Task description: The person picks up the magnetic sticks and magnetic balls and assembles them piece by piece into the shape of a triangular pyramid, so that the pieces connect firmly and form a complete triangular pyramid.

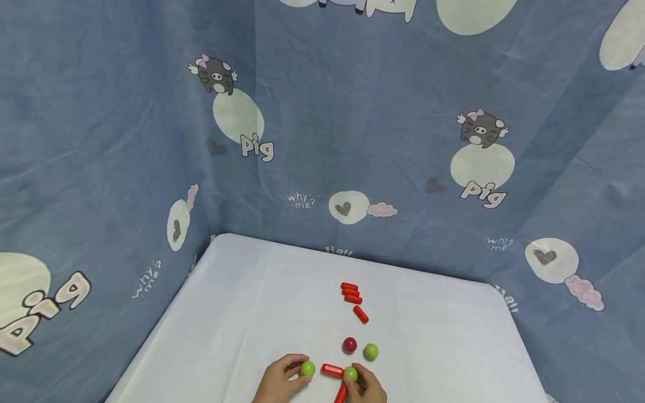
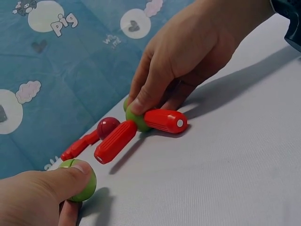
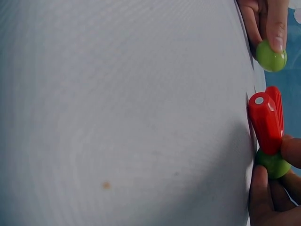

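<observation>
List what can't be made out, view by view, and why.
- Head: end of the near red rod, cut off by bottom edge.
- Left wrist: part of the green ball, covered by the right hand gripping it.
- Right wrist: rear red rod, partly behind the near one.
- Right wrist: orange spot, too blurred to identify.

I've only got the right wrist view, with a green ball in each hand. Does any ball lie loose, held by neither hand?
Observer: Yes. The head view shows a dark red ball and a third green ball lying a small gap apart, just beyond the right hand.
Operator: Copy. Is anything lying farther out, past those two?
Observer: Yes, four red sticks on the white tabletop: three close together, roughly side by side, and one nearer, lying slantwise.
</observation>
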`<state>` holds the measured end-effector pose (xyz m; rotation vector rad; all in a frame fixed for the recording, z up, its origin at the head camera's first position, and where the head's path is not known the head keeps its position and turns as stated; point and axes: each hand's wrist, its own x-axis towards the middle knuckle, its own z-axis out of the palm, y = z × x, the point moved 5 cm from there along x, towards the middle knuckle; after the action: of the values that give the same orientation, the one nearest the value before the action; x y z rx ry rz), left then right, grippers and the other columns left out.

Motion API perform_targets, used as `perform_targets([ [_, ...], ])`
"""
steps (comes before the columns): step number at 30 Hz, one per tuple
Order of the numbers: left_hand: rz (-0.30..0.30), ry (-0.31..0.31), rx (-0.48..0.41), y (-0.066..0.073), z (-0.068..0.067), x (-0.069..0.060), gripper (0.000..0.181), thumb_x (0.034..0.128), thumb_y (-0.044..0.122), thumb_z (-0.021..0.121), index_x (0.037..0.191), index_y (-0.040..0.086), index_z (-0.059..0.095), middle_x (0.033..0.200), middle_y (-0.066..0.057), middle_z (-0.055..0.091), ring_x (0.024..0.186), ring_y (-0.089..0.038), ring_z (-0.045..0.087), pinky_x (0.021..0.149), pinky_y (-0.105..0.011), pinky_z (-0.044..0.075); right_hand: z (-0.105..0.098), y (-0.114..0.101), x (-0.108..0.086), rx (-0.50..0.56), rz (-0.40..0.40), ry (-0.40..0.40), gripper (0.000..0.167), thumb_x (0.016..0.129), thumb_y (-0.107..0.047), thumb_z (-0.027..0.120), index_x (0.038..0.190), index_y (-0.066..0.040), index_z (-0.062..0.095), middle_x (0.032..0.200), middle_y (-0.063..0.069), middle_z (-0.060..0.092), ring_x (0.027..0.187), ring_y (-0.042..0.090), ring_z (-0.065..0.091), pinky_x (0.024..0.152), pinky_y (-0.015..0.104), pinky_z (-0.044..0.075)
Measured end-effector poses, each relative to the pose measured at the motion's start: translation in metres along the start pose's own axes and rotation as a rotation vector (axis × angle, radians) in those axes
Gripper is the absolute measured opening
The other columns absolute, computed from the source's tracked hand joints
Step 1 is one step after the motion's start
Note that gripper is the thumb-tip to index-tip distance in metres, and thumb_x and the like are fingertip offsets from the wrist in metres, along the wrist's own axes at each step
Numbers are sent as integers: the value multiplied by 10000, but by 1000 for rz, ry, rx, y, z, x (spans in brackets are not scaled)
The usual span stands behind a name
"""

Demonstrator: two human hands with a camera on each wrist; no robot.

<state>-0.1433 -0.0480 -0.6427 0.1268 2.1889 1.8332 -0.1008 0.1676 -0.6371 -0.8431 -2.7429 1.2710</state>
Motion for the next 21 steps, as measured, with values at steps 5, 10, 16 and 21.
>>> perform_targets([
  [5, 18, 1, 1, 1, 0, 0, 421, 792, 68, 857, 1175, -3, 697, 1217, -187, 687, 1144, -332, 687, 910, -228, 575, 2, 1, 0, -13, 10, -8, 392, 885, -135, 786, 1257, -79, 677, 1095, 65, 700, 931, 207, 669, 820, 413, 591],
  [10, 18, 13, 26, -1, 0, 1, 427, 789, 94, 867, 1174, 16, 699, 1214, -176, 687, 1140, -329, 690, 898, -218, 576, 1, 2, 0, -12, 15, -29, 398, 893, -146, 780, 1268, -72, 667, 1111, 68, 695, 932, 206, 667, 819, 418, 591],
  [16, 35, 20, 19, -2, 1, 2, 428, 792, 107, 868, 1175, 21, 699, 1215, -177, 683, 1145, -334, 685, 898, -218, 576, 1, 1, 1, -12, 15, -17, 390, 887, -140, 785, 1257, -82, 675, 1110, 70, 697, 938, 212, 670, 823, 417, 592],
  [21, 25, 14, 21, -3, 3, 4, 425, 801, 117, 863, 1182, 25, 699, 1220, -175, 684, 1148, -328, 686, 901, -225, 577, 2, 1, 1, 0, 14, -6, 384, 876, -124, 792, 1242, -86, 682, 1092, 64, 697, 958, 224, 682, 817, 400, 593],
])
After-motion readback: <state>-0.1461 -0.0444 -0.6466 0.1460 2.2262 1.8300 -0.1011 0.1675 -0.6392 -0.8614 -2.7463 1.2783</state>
